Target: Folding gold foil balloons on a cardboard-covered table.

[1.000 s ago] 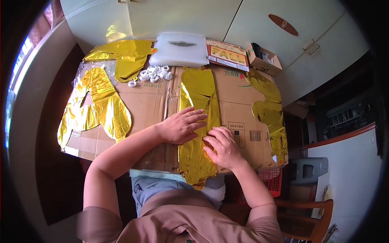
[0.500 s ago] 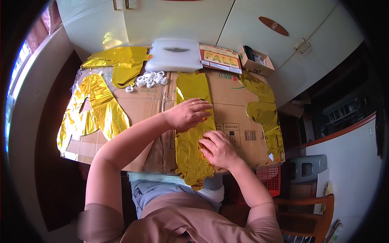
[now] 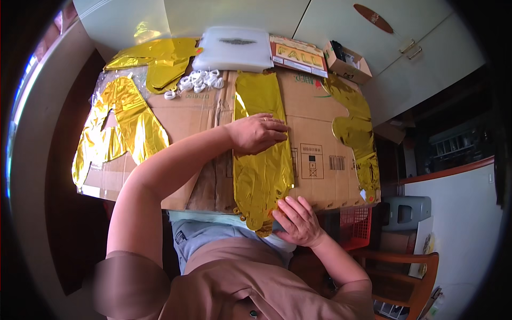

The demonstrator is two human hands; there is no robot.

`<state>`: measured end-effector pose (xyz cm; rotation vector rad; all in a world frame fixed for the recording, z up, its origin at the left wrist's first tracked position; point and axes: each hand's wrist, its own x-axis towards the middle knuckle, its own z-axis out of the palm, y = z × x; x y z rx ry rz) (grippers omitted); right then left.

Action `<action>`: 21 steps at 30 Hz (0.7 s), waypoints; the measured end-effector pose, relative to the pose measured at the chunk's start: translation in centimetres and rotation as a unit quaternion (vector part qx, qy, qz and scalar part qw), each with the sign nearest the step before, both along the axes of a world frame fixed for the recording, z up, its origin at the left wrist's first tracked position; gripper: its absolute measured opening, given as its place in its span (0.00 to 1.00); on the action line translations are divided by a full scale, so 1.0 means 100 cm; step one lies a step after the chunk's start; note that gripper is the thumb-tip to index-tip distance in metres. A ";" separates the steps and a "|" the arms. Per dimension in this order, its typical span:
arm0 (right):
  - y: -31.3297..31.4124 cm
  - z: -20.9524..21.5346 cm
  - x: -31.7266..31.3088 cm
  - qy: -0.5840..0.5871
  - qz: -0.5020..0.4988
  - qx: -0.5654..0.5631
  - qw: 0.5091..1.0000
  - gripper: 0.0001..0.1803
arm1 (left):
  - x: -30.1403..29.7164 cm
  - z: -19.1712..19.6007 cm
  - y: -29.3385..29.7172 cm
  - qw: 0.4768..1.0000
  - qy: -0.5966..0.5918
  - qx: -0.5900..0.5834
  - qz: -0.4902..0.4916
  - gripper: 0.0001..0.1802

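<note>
A long, flat gold foil balloon (image 3: 261, 178) lies lengthwise down the middle of the cardboard, its scalloped end hanging past the near edge. My left hand (image 3: 258, 133) rests palm down across its middle, fingers lying toward the foil's right edge. By the near right corner of the foil is my right hand (image 3: 300, 220), its fingers stretched and apart, the fingertips close to or touching the edge. Whether they pinch any foil does not show; no grip is visible. Under the balloon, the cardboard (image 3: 314, 128) covers the table.
To the left lies an A-shaped gold foil balloon (image 3: 125, 114), with another folded gold foil piece (image 3: 165, 80) behind it. White ribbon coils (image 3: 201, 80), a translucent plastic case (image 3: 233, 50), a printed packet (image 3: 298, 56) and a small box (image 3: 346, 63) line the back. A curvy gold foil balloon (image 3: 354, 130) lies right.
My right hand has moved from the foil's lower middle toward me and slightly right, to its near corner. My left hand stays on the foil's middle. The view has tilted slightly.
</note>
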<state>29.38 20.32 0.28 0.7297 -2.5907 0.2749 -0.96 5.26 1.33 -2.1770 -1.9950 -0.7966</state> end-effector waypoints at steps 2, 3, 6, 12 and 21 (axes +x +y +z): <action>-0.008 -0.006 0.003 0.060 -0.055 0.032 0.996 0.29 | -0.003 -0.001 0.001 1.000 0.005 0.012 -0.007 0.16; -0.014 -0.010 0.002 0.082 -0.084 0.034 0.992 0.27 | -0.002 -0.002 0.001 1.000 0.004 0.008 -0.003 0.16; -0.037 0.002 -0.012 0.088 -0.109 0.025 0.990 0.19 | -0.002 -0.003 0.001 1.000 0.002 0.010 -0.002 0.17; -0.040 0.024 -0.032 -0.022 -0.027 -0.065 0.997 0.15 | -0.002 0.000 0.001 1.000 -0.008 0.005 0.001 0.17; -0.036 0.036 -0.049 0.001 -0.010 -0.048 0.999 0.12 | -0.002 -0.003 0.000 1.000 0.020 -0.008 0.009 0.19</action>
